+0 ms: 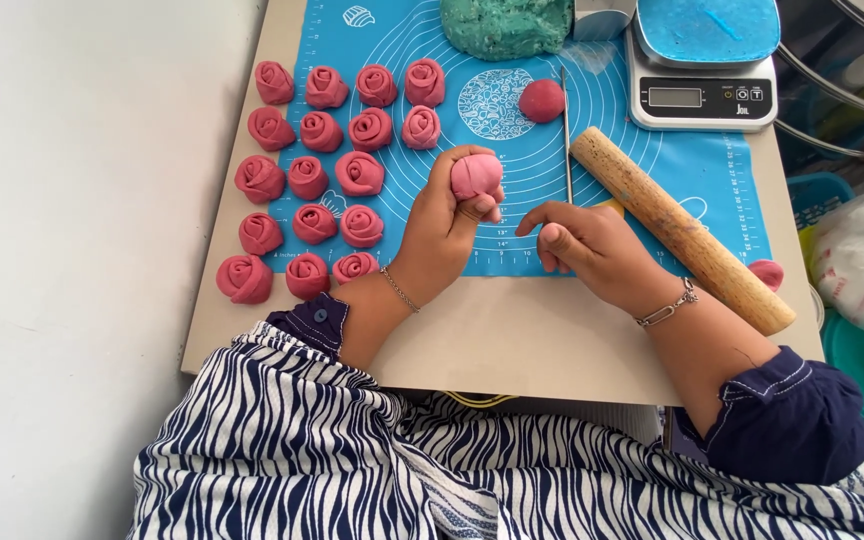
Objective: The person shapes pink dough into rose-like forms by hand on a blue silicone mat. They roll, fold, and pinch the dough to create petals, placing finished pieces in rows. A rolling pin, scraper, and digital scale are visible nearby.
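Left hand (444,215) has a closed grip around a pink dough rose (476,175), fingers curled up its sides, held just above the blue silicone mat (652,170) near the mat's near edge. Right hand (592,250) rests on the mat just right of the left, fingers bent loosely, index fingertip pointing left; whether it pinches anything cannot be told.

Left of the hands: finished pink dough roses (317,170) in rows, some on the mat, the leftmost ones on the beige tabletop (512,340). Far from the hands: a pink dough ball (541,100) on the mat, beside a thin metal rod (566,130) lying near-to-far. Wooden rolling pin (680,228) lies diagonally, just right of the right hand. Teal dough mass (505,27) at the mat's far edge; a kitchen scale (704,88) with blue top at far right.
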